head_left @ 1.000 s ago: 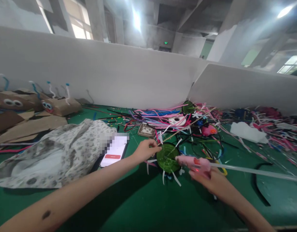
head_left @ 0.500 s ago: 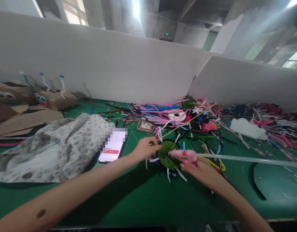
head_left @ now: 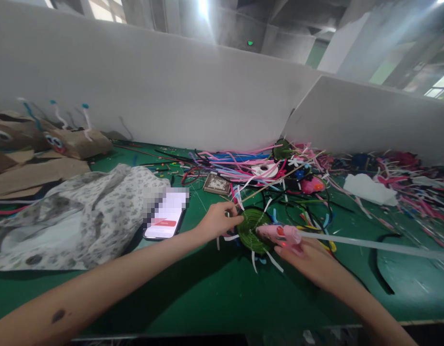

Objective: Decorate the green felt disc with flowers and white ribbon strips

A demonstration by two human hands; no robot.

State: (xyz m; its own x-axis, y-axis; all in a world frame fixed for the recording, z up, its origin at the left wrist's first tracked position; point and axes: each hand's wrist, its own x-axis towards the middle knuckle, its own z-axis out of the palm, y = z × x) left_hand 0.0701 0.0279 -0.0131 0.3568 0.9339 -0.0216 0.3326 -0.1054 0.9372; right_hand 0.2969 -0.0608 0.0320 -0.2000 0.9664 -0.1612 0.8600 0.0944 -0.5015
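Observation:
A round green coiled disc [head_left: 251, 239] lies near the middle of the green table, with white strips and bits of blue sticking out around its edge. My left hand [head_left: 222, 222] is closed at the disc's left rim, thumb and fingers pinching there. In my right hand [head_left: 303, 257] is a pink hot glue gun [head_left: 282, 235], its nozzle pointing left onto the disc's centre. A long translucent glue stick [head_left: 366, 243] runs from the back of the gun to the right. Whitish threads or lines cross the disc's face.
Left of my hands are a phone [head_left: 166, 218] and a patterned grey cloth [head_left: 88, 216]. Behind the disc are a small box of white beads [head_left: 216, 183], pink and blue pipe cleaners [head_left: 229, 161] and a thin stick [head_left: 272, 187]. Cardboard figures [head_left: 81, 144] stand far left.
The view has shifted slightly. The glue gun has moved a little to the right over the disc with my right hand. My left hand stays at the disc's left rim.

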